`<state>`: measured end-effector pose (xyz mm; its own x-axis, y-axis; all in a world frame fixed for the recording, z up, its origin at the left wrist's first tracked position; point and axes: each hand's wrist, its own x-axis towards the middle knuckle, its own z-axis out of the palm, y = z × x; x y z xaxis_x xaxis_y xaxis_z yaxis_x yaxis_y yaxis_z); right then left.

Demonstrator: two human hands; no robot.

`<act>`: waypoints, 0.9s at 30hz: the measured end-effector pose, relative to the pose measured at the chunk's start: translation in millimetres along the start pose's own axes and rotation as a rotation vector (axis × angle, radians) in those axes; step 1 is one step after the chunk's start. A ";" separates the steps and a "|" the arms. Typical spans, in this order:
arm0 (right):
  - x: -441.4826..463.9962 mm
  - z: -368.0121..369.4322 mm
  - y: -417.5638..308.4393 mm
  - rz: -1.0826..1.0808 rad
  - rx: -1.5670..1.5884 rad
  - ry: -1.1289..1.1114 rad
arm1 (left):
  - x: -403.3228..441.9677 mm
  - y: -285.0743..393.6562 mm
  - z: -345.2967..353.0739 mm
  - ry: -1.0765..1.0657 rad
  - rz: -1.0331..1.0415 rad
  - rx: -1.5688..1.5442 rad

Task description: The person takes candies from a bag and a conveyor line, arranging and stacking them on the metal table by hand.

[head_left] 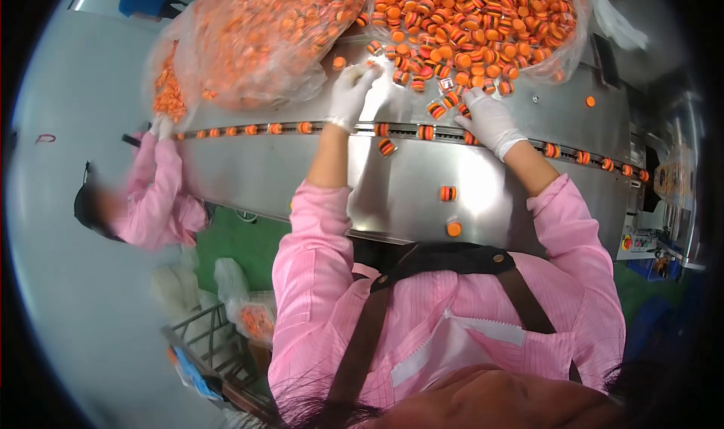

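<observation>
My left hand (351,95), in a white glove, hovers above the steel table beyond the conveyor. Its fingers are curled together; whatever they hold is too small to make out. My right hand (490,121), also gloved, is at the near edge of the candy heap (475,29). Its fingers and thumb close around a small orange candy (464,110) with dark layers, like a tiny burger. Several loose candies (436,110) lie between my hands. Below them a narrow conveyor (403,130) carries a spaced row of the same candies.
A large clear bag (264,44) full of candies lies at the left. Two stray candies (448,193) (453,228) rest on the near steel surface. A co-worker in pink (154,195) handles candies at the left end. Machine controls (638,242) stand at the right.
</observation>
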<state>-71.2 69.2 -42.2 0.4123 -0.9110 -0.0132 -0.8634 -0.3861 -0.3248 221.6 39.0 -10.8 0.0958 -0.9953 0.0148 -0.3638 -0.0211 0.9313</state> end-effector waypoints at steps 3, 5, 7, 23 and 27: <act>6.3 9.4 -3.7 0.041 -0.055 -0.015 | -44.9 -13.4 -55.4 0.167 0.273 0.567; 7.2 13.1 -3.0 0.095 -0.048 -0.008 | -84.1 -20.7 -85.2 0.135 0.149 0.803; 3.3 14.2 0.4 0.067 -0.003 0.026 | -122.5 -29.0 -103.1 0.141 -0.081 1.075; -96.1 7.1 -9.9 -0.209 0.239 -0.152 | -82.0 8.6 -17.1 0.010 0.204 0.667; -106.7 6.6 -7.4 -0.198 0.265 -0.203 | -16.8 9.8 56.8 -0.127 0.323 0.464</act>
<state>-106.9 170.2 -44.6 0.6355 -0.7650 -0.1041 -0.6671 -0.4762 -0.5729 163.8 50.2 -22.6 -0.1888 -0.9612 0.2010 -0.7272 0.2744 0.6292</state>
